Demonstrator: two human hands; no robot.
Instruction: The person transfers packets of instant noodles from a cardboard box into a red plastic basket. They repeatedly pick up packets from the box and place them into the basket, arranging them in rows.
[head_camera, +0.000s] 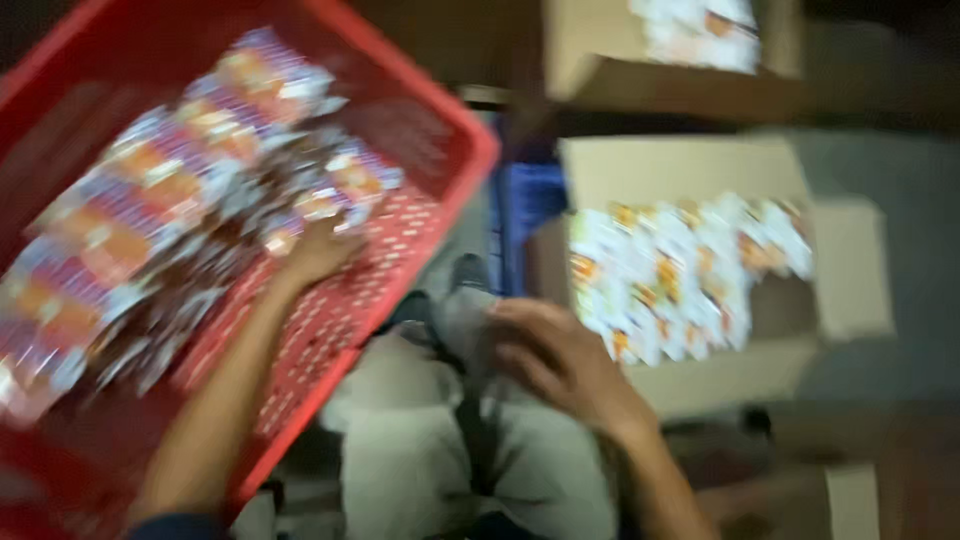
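My left hand reaches into a red perforated plastic crate and rests on a heap of small shiny packets in orange, purple and silver. Its fingers touch the packets at the heap's right edge; the blur hides whether they grip one. My right hand hovers over my lap with its fingers curled, just left of an open cardboard box filled with white and orange packets. Nothing shows in that hand.
A second cardboard box with similar white packets stands at the top. A blue crate sits between the red crate and the box. My grey trousers fill the lower middle. The whole frame is motion-blurred.
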